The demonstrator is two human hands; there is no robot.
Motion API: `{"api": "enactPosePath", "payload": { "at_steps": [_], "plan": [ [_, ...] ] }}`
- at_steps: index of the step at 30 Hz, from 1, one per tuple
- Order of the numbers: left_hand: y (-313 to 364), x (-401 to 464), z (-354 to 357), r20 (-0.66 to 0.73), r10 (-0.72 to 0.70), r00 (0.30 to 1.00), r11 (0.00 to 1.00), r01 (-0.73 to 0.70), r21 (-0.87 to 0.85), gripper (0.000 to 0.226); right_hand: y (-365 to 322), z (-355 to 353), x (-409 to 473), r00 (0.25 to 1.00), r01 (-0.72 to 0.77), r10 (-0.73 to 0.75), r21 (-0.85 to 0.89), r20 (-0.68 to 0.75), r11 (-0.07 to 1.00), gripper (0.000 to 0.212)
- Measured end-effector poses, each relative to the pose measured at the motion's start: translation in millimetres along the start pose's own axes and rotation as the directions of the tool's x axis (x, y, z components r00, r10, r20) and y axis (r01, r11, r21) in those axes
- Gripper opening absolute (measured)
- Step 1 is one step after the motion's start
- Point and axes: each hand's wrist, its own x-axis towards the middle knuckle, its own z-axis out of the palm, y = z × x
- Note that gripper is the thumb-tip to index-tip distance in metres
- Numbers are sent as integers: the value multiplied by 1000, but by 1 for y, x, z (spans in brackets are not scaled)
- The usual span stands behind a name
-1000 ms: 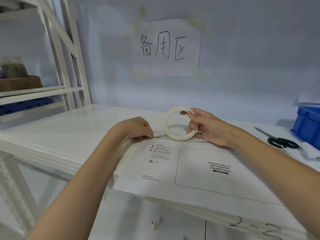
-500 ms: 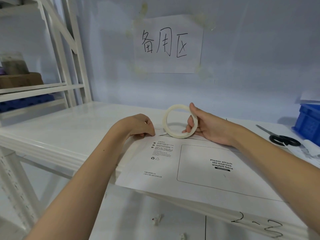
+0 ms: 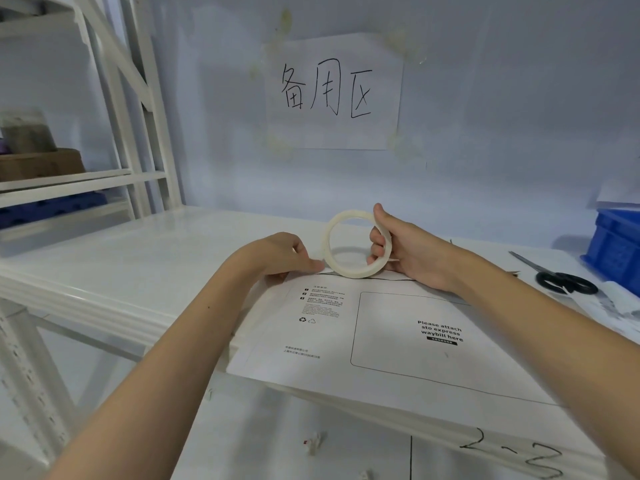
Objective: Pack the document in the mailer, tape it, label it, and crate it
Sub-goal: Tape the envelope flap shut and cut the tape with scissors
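Both forearms reach forward over the white mailer [image 3: 381,341], which lies flat on the white table [image 3: 138,258] with its near edge overhanging the table's front lip. At the mailer's far edge the left hand [image 3: 284,254] presses down, fingers curled, holding nothing. Just right of it the right hand [image 3: 405,251] grips a pale tape roll [image 3: 356,249] standing upright on the mailer's far edge, fingers through its hole. Left of the mailer the table is bare. The mailer shows a waybill box and small print. Right of the mailer lie black scissors [image 3: 564,282], then a blue crate [image 3: 620,247].
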Motion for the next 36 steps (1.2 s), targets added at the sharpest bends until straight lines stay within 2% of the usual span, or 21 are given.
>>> {"api": "enactPosePath", "payload": {
  "at_steps": [6,10,17,27,32,36],
  "plan": [
    [2,4,8,-37,62,997,992,-57,117,52,-1,3,0,1000,18,-19,86,10,996,51],
    [2,6,13,-63,106,992,981,-94,173,54,-3,4,1,1000,9,-10,79,8,997,51],
    [10,10,10,-19,52,998,977,-47,210,48,-10,1,-3,999,-27,30,90,-36,996,48],
    [11,17,8,6,16,1000,969,-17,247,45,-28,-37,-23,985,-46,1,-258,-172,965,40],
    [11,17,8,7,25,1000,966,-26,257,43,-36,-52,-36,986,-61,-4,-389,-164,919,40],
    [9,19,6,5,33,999,961,-33,275,52,-42,-63,-44,987,-113,48,-454,-153,884,42]
  ]
}}
